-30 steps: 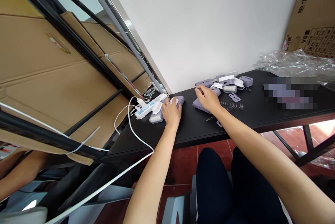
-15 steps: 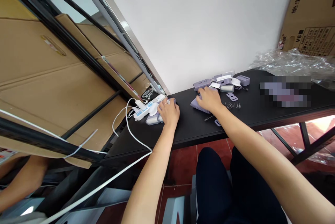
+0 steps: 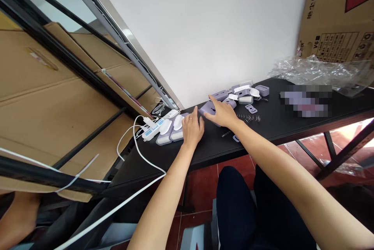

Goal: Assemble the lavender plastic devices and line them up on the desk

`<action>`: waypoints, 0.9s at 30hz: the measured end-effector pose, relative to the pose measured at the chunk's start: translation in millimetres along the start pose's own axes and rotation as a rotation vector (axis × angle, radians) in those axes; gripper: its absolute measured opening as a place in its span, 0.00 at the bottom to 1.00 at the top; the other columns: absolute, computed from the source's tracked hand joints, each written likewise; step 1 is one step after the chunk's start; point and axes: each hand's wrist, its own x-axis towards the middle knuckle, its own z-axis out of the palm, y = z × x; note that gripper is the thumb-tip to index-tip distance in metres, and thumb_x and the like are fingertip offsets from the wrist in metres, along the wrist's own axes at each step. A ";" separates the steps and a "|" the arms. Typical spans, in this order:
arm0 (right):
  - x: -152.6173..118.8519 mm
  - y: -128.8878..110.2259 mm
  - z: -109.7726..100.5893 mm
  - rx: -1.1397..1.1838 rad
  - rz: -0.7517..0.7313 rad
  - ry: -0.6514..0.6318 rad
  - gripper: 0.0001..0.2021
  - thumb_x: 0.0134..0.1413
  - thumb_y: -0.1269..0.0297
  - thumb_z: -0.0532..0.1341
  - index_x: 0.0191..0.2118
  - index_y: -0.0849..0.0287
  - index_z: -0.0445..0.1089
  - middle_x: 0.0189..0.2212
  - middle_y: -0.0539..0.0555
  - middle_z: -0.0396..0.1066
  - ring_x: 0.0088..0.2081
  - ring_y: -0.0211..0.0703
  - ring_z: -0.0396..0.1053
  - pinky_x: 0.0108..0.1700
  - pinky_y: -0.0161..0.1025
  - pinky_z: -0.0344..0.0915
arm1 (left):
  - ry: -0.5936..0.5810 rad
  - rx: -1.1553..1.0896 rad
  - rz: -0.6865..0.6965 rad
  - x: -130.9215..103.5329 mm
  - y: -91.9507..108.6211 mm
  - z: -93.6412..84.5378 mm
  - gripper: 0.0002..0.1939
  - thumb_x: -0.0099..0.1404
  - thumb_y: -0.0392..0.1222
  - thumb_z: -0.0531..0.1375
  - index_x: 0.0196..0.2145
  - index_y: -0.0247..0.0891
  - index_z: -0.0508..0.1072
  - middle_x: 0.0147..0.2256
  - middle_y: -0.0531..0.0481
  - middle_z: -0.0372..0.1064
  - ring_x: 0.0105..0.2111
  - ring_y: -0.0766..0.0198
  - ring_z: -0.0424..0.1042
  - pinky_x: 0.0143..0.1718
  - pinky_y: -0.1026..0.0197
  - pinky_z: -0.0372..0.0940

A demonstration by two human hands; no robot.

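My left hand point(image 3: 193, 128) rests with fingers apart at the right side of two purple-and-white pieces point(image 3: 164, 137) on the black table point(image 3: 175, 156). Over a purple part point(image 3: 208, 109) my right hand point(image 3: 223, 113) is spread, thumb and index finger apart; the palm hides some of it. Behind and right of that hand lies a group of purple housings point(image 3: 219, 94), white brush-like pieces point(image 3: 242, 89) and a clear-white cylinder point(image 3: 246, 100). A small purple plate point(image 3: 251, 109) and several metal springs point(image 3: 251, 118) lie nearer the front edge.
A white power strip point(image 3: 156, 128) with plugs and cables sits at the table's left end. Crumpled clear plastic point(image 3: 318, 71) and a cardboard box point(image 3: 336, 20) are at the right. A black metal rack with cardboard stands left. Another person's arm point(image 3: 20, 218) shows at lower left.
My left hand has moved off the purple-and-white pieces to their right, uncovering them. The right hand has opened and shifted left, its fingers now spread over the purple part. The view has shifted slightly.
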 end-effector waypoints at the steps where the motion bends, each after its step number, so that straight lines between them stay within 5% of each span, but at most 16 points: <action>1: 0.5 -0.9 -0.1 0.047 0.016 0.014 0.42 0.62 0.44 0.59 0.75 0.57 0.47 0.60 0.66 0.70 0.59 0.65 0.69 0.58 0.55 0.62 | 0.000 -0.042 0.008 0.1 -0.9 -0.2 0.28 0.76 0.46 0.46 0.69 0.33 0.60 0.58 0.35 0.71 0.59 0.46 0.67 0.61 0.46 0.57; 9: 5.2 2.7 2.9 0.409 0.110 0.135 0.44 0.59 0.46 0.63 0.74 0.57 0.47 0.66 0.65 0.64 0.63 0.59 0.66 0.62 0.54 0.63 | -0.159 -0.233 0.124 0.1 -1.5 -2.3 0.34 0.74 0.55 0.50 0.70 0.32 0.57 0.55 0.33 0.73 0.57 0.47 0.71 0.60 0.46 0.60; 16: 0.3 0.7 8.5 0.471 -0.221 -0.030 0.47 0.56 0.52 0.68 0.75 0.53 0.44 0.69 0.61 0.59 0.65 0.52 0.65 0.62 0.46 0.63 | -0.120 -0.418 -0.153 -0.2 -9.1 4.1 0.33 0.66 0.54 0.63 0.63 0.37 0.63 0.53 0.36 0.74 0.53 0.46 0.74 0.53 0.47 0.68; 19: 1.3 3.4 5.5 0.406 -0.225 -0.074 0.41 0.61 0.51 0.65 0.74 0.52 0.50 0.62 0.59 0.69 0.58 0.50 0.71 0.57 0.44 0.66 | -0.048 -0.535 -0.277 -0.3 -12.9 4.1 0.30 0.65 0.55 0.63 0.60 0.39 0.66 0.50 0.40 0.76 0.50 0.48 0.76 0.51 0.49 0.69; 23: 8.4 16.5 -5.0 0.135 -0.112 0.044 0.19 0.70 0.56 0.55 0.59 0.54 0.71 0.52 0.57 0.77 0.53 0.51 0.72 0.56 0.46 0.63 | 0.045 -0.633 -0.363 2.7 -16.2 5.8 0.25 0.64 0.52 0.65 0.55 0.40 0.71 0.49 0.42 0.77 0.50 0.51 0.76 0.54 0.50 0.69; 27: 13.1 29.6 -5.9 -0.177 0.085 0.103 0.16 0.70 0.63 0.51 0.49 0.59 0.76 0.48 0.64 0.76 0.54 0.58 0.69 0.56 0.52 0.59 | 0.027 -0.957 -0.527 11.5 -19.7 18.7 0.21 0.63 0.50 0.66 0.50 0.38 0.73 0.51 0.41 0.77 0.52 0.54 0.76 0.56 0.52 0.69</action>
